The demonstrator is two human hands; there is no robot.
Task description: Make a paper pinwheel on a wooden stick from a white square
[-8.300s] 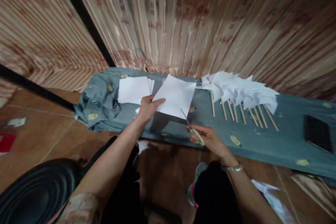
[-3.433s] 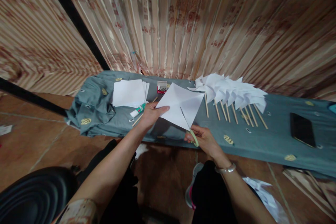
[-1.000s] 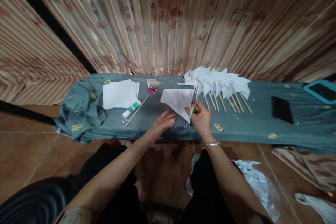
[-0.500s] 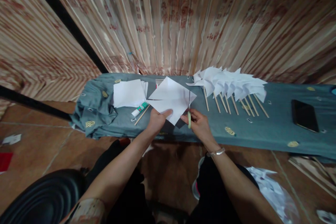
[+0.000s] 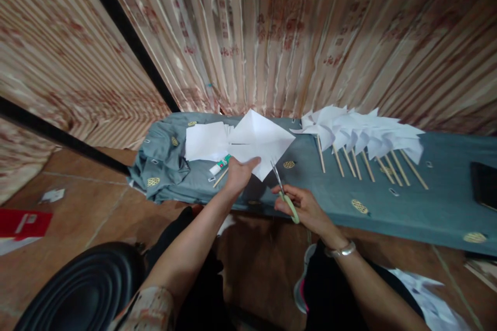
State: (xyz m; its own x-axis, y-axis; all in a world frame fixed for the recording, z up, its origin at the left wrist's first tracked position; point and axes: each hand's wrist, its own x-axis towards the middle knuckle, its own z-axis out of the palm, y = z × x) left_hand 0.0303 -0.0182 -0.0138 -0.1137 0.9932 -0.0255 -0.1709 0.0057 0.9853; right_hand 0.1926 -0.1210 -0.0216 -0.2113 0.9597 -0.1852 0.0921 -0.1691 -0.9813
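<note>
A square sheet of white paper (image 5: 264,137), turned like a diamond, is pinched at its lower left side by my left hand (image 5: 239,171). One slit runs inward from its left corner. My right hand (image 5: 303,206) has its fingers in the handles of green-handled scissors (image 5: 280,181); their blades are a little apart and point up at the paper's lower right edge. Left of the sheet lies a stack of white paper (image 5: 205,142). A green and white glue tube (image 5: 220,164) and a thin wooden stick (image 5: 221,178) lie beside my left hand.
Several white paper pinwheels (image 5: 365,129) on wooden sticks overlap along the right of the cloth-covered bench (image 5: 326,191). A black phone (image 5: 483,183) lies at the far right. A pleated curtain (image 5: 252,36) hangs behind; a black round stool (image 5: 85,289) stands at lower left.
The scissors have come away from the paper's right side, down toward me, and now tilt. My left hand still holds the sheet. The whole view has shifted left.
</note>
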